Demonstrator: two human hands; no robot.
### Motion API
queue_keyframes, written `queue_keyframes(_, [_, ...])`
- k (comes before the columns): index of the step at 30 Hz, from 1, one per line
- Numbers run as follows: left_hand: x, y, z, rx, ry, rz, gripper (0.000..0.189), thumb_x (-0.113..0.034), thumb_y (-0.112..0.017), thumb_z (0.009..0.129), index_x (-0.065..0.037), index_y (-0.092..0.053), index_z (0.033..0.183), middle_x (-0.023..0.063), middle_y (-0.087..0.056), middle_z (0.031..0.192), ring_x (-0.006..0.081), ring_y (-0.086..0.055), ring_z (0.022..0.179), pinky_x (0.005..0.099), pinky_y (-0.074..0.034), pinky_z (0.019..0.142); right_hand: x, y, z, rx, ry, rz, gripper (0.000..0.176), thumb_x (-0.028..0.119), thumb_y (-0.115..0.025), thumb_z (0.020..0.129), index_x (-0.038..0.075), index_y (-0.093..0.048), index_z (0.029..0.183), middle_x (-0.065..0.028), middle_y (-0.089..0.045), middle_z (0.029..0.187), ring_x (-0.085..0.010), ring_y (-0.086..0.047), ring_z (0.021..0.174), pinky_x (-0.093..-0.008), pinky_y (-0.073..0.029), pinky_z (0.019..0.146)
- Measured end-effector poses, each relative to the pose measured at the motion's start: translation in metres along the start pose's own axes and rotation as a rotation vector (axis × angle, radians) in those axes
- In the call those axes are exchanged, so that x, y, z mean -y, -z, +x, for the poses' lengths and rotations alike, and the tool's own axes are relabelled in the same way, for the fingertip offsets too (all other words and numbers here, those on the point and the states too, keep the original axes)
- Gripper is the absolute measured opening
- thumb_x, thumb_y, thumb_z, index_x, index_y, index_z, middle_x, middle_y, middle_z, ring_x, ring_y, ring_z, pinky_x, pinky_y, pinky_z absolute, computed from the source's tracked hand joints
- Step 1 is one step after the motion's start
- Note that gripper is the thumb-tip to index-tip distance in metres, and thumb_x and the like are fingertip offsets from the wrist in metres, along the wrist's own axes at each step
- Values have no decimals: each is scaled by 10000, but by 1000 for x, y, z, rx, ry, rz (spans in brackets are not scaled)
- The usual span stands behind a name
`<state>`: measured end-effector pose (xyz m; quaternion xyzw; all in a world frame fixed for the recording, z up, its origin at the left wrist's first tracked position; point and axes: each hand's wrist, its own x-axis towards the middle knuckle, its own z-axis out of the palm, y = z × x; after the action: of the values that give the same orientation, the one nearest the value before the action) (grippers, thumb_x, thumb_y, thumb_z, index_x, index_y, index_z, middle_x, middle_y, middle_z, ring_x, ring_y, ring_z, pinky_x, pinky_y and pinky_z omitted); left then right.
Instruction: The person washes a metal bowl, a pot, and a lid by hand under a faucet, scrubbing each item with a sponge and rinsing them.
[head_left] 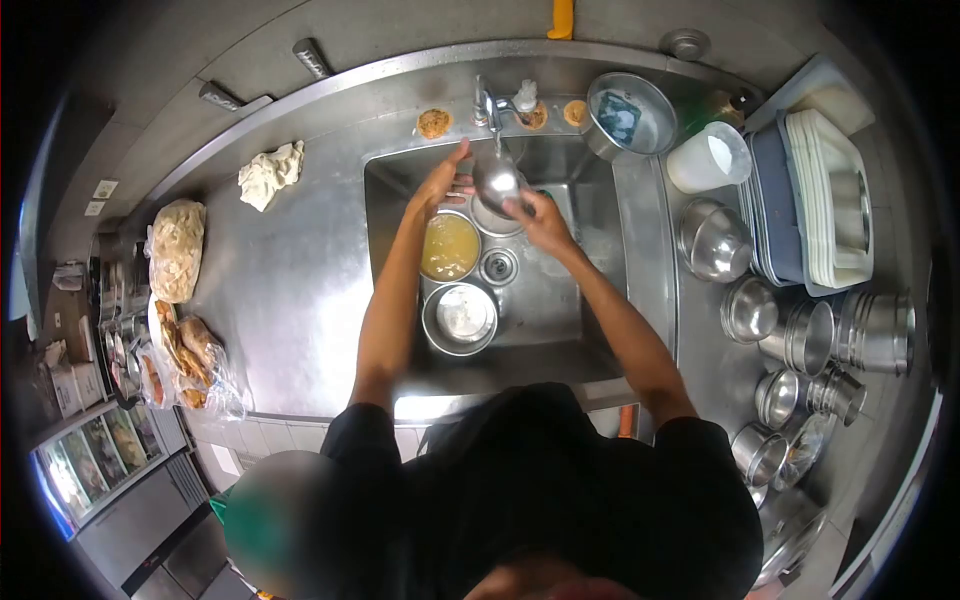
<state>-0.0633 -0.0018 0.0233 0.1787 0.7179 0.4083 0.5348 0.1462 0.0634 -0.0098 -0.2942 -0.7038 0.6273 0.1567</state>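
Under the faucet (490, 108) at the back of the steel sink (545, 345), a shiny steel bowl (497, 180) is held up. My right hand (540, 220) grips its right side with curled fingers. On the left, my left hand (442, 185) has its fingers spread close beside the bowl; whether it touches the bowl is unclear. Below the bowl, another round steel vessel (494, 218) is partly hidden. A pot of yellowish liquid (450, 246) stands in the sink's left part, with a steel pot (460, 318) nearer to me.
A cloth (271, 175) and bagged food (177, 250) lie on the left counter. Right of the sink are a large steel basin (630, 116), a white bucket (708, 158), stacked bowls (715, 240) and upright trays (815, 200). Scrubbers (434, 123) sit behind the sink.
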Motion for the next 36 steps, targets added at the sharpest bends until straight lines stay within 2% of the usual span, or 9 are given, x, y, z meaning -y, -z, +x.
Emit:
queue_keyframes(5, [15, -14, 55, 185, -29, -382, 695, -616, -424, 892, -46, -498, 1283, 134, -585, 1177, 213, -567, 1043, 307, -458, 863, -15, 6, 17, -331, -231, 1373, 322, 339, -603, 905, 95, -599, 1116, -15, -637, 955, -141, -584, 955, -298, -453, 853])
queue_keyframes(9, [-19, -22, 51, -37, -290, 54, 450, -450, -462, 924, -48, -656, 986, 100, -681, 938, 269, -653, 756, 391, -510, 692, -77, 11, -14, -206, -500, 820, 394, 380, -602, 896, 97, -564, 1166, -18, -639, 1015, -159, -613, 860, -308, -522, 721])
queue_keyframes(11, [-41, -55, 8, -161, -784, 993, 467, -446, -423, 929, -46, -633, 809, 255, -619, 795, 425, -606, 742, 495, -481, 663, -128, 3, -54, -179, -648, 577, 358, 356, -617, 886, 78, -607, 1112, -26, -662, 955, -140, -632, 775, -300, -524, 621])
queue_keyframes(14, [-41, -98, -20, -94, -1032, 1108, 437, -404, -490, 930, -14, -638, 801, 199, -631, 699, 381, -565, 619, 423, -455, 589, -123, 6, -109, -108, -617, 588, 284, 287, -666, 846, 59, -657, 1014, -40, -674, 885, -115, -635, 745, -289, -526, 617])
queue_keyframes(19, [-41, -220, -18, 368, -577, -87, 437, -471, -506, 928, -62, -647, 990, 38, -613, 802, 124, -548, 740, 307, -462, 660, -110, -6, -177, -175, -648, 734, 318, 245, -699, 821, 23, -625, 1036, -50, -662, 902, -132, -639, 750, -311, -549, 637])
queue_keyframes(23, [-70, -352, -25, 575, -256, -388, 421, -437, -502, 939, -52, -621, 1057, 17, -594, 848, 120, -542, 745, 288, -460, 655, -96, -6, -198, -187, -671, 799, 294, 190, -686, 824, 11, -614, 1045, -63, -657, 941, -137, -634, 820, -301, -528, 732])
queue_keyframes(25, [-57, -412, 4, 469, -419, -170, 388, -414, -504, 941, -57, -628, 1033, 33, -598, 848, 133, -561, 766, 292, -464, 663, -96, -5, -200, -253, -516, 794, 267, 139, -675, 817, 8, -615, 1043, -78, -648, 983, -138, -614, 909, -280, -473, 836])
queue_keyframes(33, [9, -300, 30, -337, -1019, -161, 117, -128, -584, 884, -53, -631, 961, 127, -593, 852, 248, -585, 798, 321, -462, 712, -102, 20, -195, -362, -563, 882, 324, 135, -663, 832, 5, -576, 1116, -77, -638, 997, -155, -636, 836, -287, -522, 701])
queue_keyframes(36, [93, -213, 70, -449, -786, 222, 302, -278, -634, 852, -67, -590, 1064, 150, -574, 1011, 287, -586, 894, 380, -470, 780, -115, 30, -197, -295, -505, 757, 333, 140, -662, 838, 15, -574, 1134, -79, -639, 984, -169, -638, 848, -304, -525, 726])
